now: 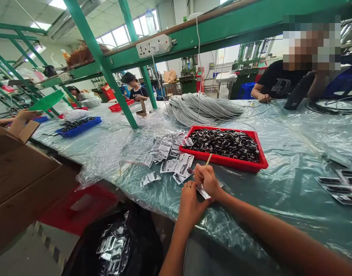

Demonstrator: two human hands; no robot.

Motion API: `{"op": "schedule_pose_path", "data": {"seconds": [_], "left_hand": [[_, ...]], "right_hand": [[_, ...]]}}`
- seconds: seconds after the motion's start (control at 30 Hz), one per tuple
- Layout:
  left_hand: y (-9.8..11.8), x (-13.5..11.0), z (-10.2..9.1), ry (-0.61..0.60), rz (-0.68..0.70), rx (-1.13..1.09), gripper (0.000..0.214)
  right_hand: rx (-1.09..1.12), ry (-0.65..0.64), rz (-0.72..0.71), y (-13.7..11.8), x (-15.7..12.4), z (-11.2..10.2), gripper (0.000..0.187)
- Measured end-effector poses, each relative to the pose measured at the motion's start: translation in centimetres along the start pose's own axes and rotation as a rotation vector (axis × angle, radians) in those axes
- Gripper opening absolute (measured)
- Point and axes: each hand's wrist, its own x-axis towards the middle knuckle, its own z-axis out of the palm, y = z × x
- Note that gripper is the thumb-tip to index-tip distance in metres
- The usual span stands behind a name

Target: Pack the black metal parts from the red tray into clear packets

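My right hand is closed around a thin wooden stick that points up toward the red tray. My left hand, a ring on one finger, pinches a small clear packet against the table's near edge; the stick hand sits right over that packet. Just ahead stands a red tray heaped with small black parts. To its left lie several small printed packets scattered on the plastic sheet.
A plastic-covered green table carries a bundle of grey cables, a blue tray and black strips at right. A black bag of packets and a cardboard box stand lower left. Other people sit across.
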Motion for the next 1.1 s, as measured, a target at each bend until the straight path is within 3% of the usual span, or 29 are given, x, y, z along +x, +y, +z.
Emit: {"op": "schedule_pose_path", "data": {"seconds": [0.17, 0.3, 0.67, 0.9, 1.0, 1.1], "left_hand": [[0.6, -0.3, -0.4, 0.018, 0.004, -0.051, 0.035], [0.8, -0.7, -0.4, 0.028, -0.017, -0.03, 0.037], [1.1, -1.0, -0.4, -0.033, -0.045, 0.024, 0.052], [1.1, -1.0, 0.0, -0.02, -0.085, 0.036, 0.045], [1.2, -1.1, 0.1, -0.012, -0.101, 0.022, 0.047], [1.4, -1.2, -0.2, -0.035, -0.128, 0.029, 0.054]], "right_hand": [[-0.135, -0.059, 0.015, 0.6, -1.2, -0.5, 0.058], [-0.119, -0.066, 0.083, 0.3, -1.9, -1.3, 0.058], [-0.223, 0.023, 0.118, -0.3, -1.6, 0.0, 0.057], [-0.314, 0.061, 0.219, -0.8, -4.2, -0.9, 0.06], [-0.258, 0.043, 0.301, -1.4, -4.7, -1.8, 0.058], [-0.113, 0.036, 0.314, -2.0, -3.5, -2.8, 0.056]]}}
